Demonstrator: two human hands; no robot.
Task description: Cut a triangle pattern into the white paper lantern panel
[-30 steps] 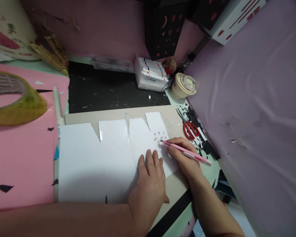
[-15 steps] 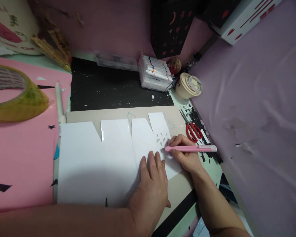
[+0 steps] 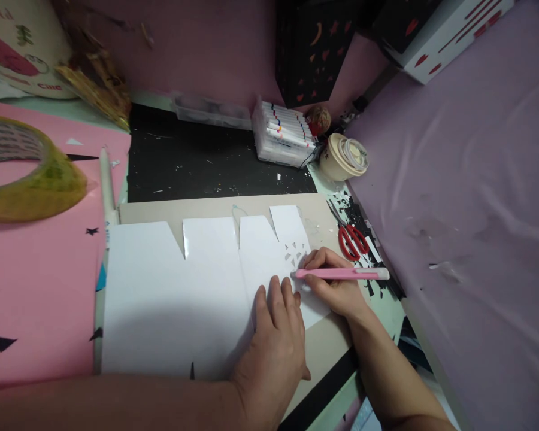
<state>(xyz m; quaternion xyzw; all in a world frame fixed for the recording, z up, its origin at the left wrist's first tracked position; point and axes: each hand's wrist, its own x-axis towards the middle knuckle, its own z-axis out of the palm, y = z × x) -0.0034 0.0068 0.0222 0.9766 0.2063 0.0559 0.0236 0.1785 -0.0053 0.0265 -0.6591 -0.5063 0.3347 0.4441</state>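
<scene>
A large white sheet of card point(image 3: 170, 287) with notched flaps along its far edge lies on a beige board point(image 3: 314, 389). Small cut-out shapes point(image 3: 294, 254) form a cluster near its right end. My left hand point(image 3: 276, 335) rests flat on the card with its fingers stretched out, just left of that cluster. In my right hand point(image 3: 335, 284) is a pink craft knife point(image 3: 341, 273), gripped like a pen and lying nearly level. Its tip touches or nearly touches the card just below the cut-outs; my fingers hide part of that area.
Red-handled scissors point(image 3: 353, 240) lie right of the board among black paper scraps point(image 3: 372, 263). Behind stand a box of markers point(image 3: 282, 134) and a cream tub point(image 3: 341, 158). On the left, a roll of yellow tape point(image 3: 49, 191) sits on pink paper point(image 3: 36, 287).
My right hand has shifted slightly left and down, carrying the knife tip a little to the left across the card. My left hand stays in the same place.
</scene>
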